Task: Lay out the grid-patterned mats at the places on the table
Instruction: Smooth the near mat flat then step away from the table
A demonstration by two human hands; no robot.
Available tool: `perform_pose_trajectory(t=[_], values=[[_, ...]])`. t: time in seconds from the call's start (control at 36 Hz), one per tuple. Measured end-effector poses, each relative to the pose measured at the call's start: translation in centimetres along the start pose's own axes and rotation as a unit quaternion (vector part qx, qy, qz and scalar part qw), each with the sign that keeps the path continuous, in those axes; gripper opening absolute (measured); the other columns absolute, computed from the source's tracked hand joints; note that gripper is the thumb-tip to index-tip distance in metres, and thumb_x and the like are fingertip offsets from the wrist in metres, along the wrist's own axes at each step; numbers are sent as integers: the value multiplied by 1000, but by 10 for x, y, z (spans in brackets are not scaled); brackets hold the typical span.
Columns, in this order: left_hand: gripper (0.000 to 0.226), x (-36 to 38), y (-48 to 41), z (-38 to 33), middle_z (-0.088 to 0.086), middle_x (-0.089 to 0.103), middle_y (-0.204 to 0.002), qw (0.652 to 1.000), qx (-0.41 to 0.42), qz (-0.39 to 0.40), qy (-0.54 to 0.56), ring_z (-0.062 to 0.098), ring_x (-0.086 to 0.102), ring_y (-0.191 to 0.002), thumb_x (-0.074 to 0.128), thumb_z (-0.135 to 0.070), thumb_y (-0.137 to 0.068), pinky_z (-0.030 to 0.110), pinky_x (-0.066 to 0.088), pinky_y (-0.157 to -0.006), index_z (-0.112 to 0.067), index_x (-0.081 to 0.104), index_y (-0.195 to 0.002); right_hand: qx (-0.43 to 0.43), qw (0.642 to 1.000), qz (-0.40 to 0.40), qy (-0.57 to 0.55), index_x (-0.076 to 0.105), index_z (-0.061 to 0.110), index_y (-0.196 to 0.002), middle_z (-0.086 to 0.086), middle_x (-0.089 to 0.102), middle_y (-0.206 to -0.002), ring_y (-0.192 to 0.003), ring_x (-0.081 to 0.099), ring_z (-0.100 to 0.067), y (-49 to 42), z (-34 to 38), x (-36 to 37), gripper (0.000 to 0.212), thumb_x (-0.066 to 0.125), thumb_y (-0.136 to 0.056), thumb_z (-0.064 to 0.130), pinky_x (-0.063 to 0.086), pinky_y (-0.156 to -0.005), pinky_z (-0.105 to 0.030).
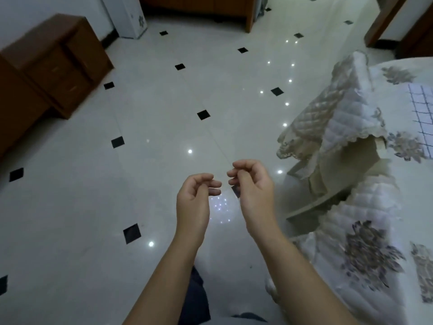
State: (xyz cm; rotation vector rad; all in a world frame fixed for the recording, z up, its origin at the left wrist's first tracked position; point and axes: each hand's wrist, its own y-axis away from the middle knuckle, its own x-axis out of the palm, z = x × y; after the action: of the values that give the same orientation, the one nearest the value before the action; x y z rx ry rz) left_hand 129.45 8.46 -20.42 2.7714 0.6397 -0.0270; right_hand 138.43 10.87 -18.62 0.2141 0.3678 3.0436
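Note:
A white mat with a blue grid pattern [421,113] lies on the table [398,73] at the right edge of the view, cut off by the frame. The table wears a white floral cloth. My left hand [195,195] and my right hand [251,184] hover side by side over the floor, well left of the table. Both have loosely curled fingers and hold nothing. Neither hand touches the mat or the table.
A chair with a quilted lace-edged cover [337,118] stands against the table's left side. A second quilted chair cover [365,249] is at lower right. A brown wooden cabinet [51,64] stands at far left. Glossy white floor tiles [140,184] with black diamonds fill the middle.

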Motion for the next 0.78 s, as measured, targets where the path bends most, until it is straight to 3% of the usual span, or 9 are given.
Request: perform_pose_trajectory(t=[0.11,0.22,0.33,0.53,0.67,0.78], values=[[21,-10,-79,-15,-3,70,-82,999,-7,44,-10,3,64,-68,44,-7,-92,19,43,-66,-18,61,-90,-22,1000,-16,6,56,23,-83,6,60,-78,-61,54,5,-66,1,50,26,41,-91,3,41,-56,-6],[20,-23,-166,-43,0,70,-84,995,10,91,-34,2,63,-67,44,-6,-92,18,43,-65,-16,62,-92,-45,998,-35,21,56,25,-82,8,60,-78,-67,56,-1,-134,16,97,28,42,-91,3,41,-58,-5],[22,-23,-243,-70,-3,69,-81,995,18,88,-32,2,62,-64,43,-6,-92,21,42,-69,-20,60,-87,-58,996,-55,48,56,27,-82,8,62,-79,-63,56,6,-196,32,123,28,43,-91,3,41,-59,-4],[22,20,-330,-103,-7,68,-78,986,17,161,-34,0,62,-63,44,-8,-93,20,42,-67,-22,59,-85,-63,985,-157,36,57,24,-82,6,63,-78,-61,56,3,-276,50,120,29,42,-90,1,42,-59,-6],[22,74,-379,-118,-5,68,-79,974,18,222,-34,-1,61,-62,44,-6,-93,5,44,-58,-21,59,-85,-49,979,-194,36,58,22,-83,4,63,-79,-62,57,2,-337,60,102,28,42,-89,0,43,-59,-6],[22,131,-423,-131,-1,69,-80,963,25,267,-40,-1,61,-61,44,-4,-93,3,42,-56,-18,60,-86,-60,975,-215,20,59,20,-83,3,63,-78,-60,56,3,-399,71,79,27,42,-89,-1,43,-59,-6]])
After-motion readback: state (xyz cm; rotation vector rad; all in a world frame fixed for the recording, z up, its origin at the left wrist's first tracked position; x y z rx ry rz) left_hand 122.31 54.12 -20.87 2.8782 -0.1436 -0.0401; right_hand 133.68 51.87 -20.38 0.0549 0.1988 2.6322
